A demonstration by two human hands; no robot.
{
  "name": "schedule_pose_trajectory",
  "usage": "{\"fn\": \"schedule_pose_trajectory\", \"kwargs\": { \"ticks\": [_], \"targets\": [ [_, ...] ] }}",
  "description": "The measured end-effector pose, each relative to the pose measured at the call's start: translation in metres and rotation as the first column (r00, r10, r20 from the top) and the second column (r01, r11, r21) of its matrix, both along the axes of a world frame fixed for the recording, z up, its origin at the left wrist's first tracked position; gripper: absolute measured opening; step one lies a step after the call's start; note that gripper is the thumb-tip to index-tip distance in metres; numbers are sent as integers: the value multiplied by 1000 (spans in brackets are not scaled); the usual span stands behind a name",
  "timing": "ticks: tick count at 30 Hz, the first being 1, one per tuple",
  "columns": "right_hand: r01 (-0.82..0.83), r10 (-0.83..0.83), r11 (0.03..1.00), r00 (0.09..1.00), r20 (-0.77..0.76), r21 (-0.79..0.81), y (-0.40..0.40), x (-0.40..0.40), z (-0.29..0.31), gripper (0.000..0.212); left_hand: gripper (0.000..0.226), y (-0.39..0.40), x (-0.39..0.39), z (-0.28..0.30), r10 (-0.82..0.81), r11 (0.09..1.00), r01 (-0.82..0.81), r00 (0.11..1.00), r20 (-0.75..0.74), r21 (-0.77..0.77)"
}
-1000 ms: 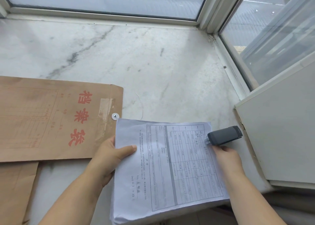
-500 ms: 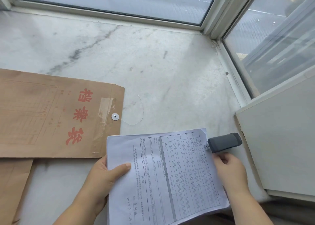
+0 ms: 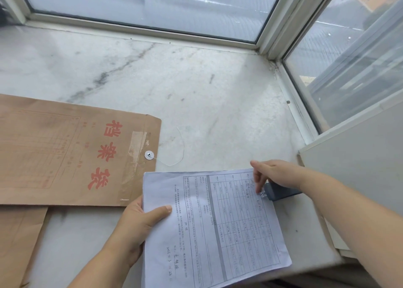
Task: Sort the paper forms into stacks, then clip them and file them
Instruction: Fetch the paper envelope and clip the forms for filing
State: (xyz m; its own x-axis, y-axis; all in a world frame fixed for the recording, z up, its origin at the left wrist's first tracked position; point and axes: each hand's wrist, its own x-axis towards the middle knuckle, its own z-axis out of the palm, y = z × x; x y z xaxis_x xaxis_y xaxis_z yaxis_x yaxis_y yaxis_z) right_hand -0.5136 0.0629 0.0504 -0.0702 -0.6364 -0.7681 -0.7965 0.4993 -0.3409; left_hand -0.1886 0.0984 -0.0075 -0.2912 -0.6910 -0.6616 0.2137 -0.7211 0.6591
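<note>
A: Head camera, the only view. The left hand (image 3: pixel 139 224) pinches a stack of forms (image 3: pixel 216 226) at its left edge, thumb on top, fingers underneath. The stack is over the near part of the marble sill (image 3: pixel 196 87), and I cannot tell whether it rests on the sill or is held just above it.

B: And the right hand (image 3: pixel 277 175)?

A: It lies over a grey stapler (image 3: pixel 281 191) at the stack's far right corner, fingers loosely bent, the forefinger pointing out straight. Whether it actually grips the stapler or only rests on it, I cannot tell.

B: What could go wrong?

A: The stapler's metal mouth sits at the very edge of the paper. If it is pressed there, I'd judge the staple could miss the lower sheets. The stack is held from one side only, so sheets might also slide askew and get fastened crooked.

B: Any containers?

A: A brown file envelope (image 3: pixel 72 157) with red characters lies flat on the sill, left of the forms, its tie string (image 3: pixel 180 154) trailing loose beside the button. It looks flat, but what is inside cannot be seen. Part of a second brown envelope (image 3: pixel 17 244) shows below it; the forms are in neither.
</note>
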Motion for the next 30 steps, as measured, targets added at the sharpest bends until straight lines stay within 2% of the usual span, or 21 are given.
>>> {"fn": "schedule_pose_trajectory", "kwargs": {
  "ticks": [3,7,10,12,14,16,18,19,21,23,25,27,30],
  "targets": [
    [-71,70,998,987,-146,-1,-6,-4,-4,61,48,0,0,-1,-5,1000,5,1000,3,4],
    [-120,123,992,970,-209,29,-5,-10,-1,62,49,-1,0,-2,1,1000,-1,1000,4,10],
    [-266,274,961,885,-375,75,-6,-17,0,57,51,0,-1,-3,6,1000,-6,1000,17,11],
    [-194,175,981,922,-346,-21,-3,-26,2,54,51,0,-1,-4,6,1000,-6,1000,23,18],
    [-55,-7,967,970,-243,-249,5,-32,5,41,53,2,0,-5,9,1000,-10,1000,23,29],
    [32,-113,875,984,-140,-482,22,-33,7,28,55,6,0,-5,9,999,-10,1000,26,33],
    [71,-112,780,993,-27,-622,45,-29,7,25,55,10,1,-6,9,1000,-10,1000,24,30],
    [41,-70,766,997,-19,-642,58,-28,6,33,54,13,1,-6,7,1000,-8,1000,28,26],
    [-129,64,763,990,-125,-633,81,-27,-3,55,47,19,2,-6,11,1000,-12,999,39,20],
    [-276,148,731,957,-251,-624,94,-29,-17,59,34,25,3,-6,32,999,-33,997,64,19],
    [-260,115,720,959,-259,-643,96,-26,-22,53,30,31,5,-7,46,999,-48,995,93,18],
    [-184,70,749,977,-200,-637,92,-23,-19,50,28,37,7,-9,57,998,-58,990,126,10],
    [-59,13,804,997,-81,-591,87,-20,-14,49,39,47,9,-13,60,998,-56,978,198,-26]
  ]
}}
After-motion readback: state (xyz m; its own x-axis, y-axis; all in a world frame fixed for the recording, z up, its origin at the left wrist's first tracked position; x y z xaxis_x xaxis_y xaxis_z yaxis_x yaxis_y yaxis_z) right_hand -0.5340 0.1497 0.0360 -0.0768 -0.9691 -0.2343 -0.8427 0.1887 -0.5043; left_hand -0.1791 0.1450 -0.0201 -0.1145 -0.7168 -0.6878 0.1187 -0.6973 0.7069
